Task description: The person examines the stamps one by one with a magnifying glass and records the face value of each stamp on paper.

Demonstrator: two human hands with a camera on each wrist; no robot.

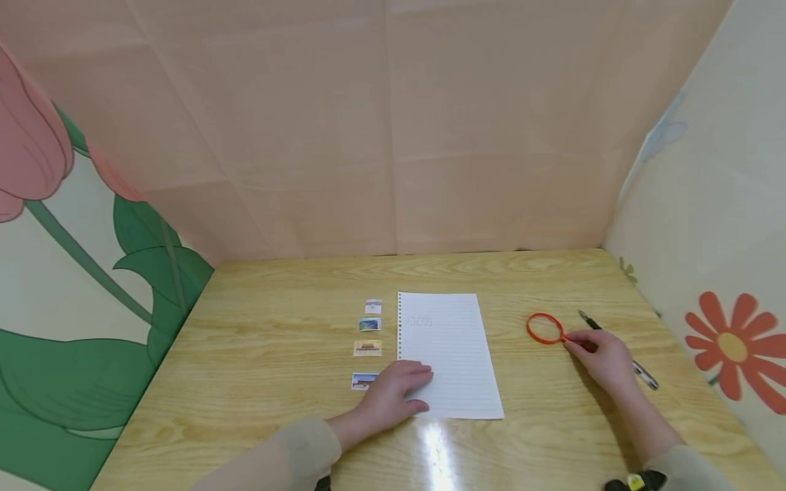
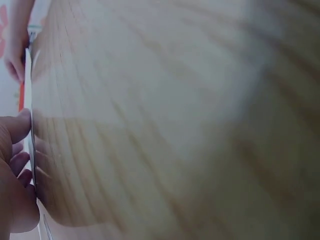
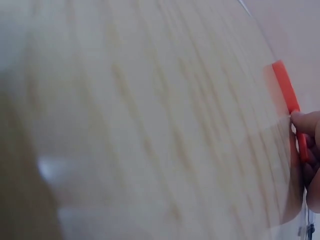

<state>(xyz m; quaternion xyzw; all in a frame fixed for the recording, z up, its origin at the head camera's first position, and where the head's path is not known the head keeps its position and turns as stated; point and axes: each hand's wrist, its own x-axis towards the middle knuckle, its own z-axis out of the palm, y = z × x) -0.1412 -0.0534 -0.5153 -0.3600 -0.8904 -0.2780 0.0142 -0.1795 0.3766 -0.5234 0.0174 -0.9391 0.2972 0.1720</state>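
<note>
My right hand (image 1: 602, 358) pinches the handle of a red-rimmed magnifying glass (image 1: 531, 320), low over the right part of the table. In the right wrist view, the thumb and fingers hold the red handle, and the rim (image 3: 285, 87) shows edge-on. A black-tipped pen (image 1: 645, 375) lies partly hidden under that hand. My left hand (image 1: 396, 395) rests with fairly straight fingers on the lower left of a lined sheet of paper (image 1: 454, 354), which bears faint writing near its top. Several small stamp-like pictures (image 1: 368, 348) lie in a column left of the sheet; the left hand partly covers the nearest one.
The wooden table (image 1: 245, 354) meets a pinkish cloth (image 1: 307, 170) at the back. Flower-printed panels stand at both sides, with a red flower (image 1: 733, 346) on the right one. Light glares on the tabletop near the front.
</note>
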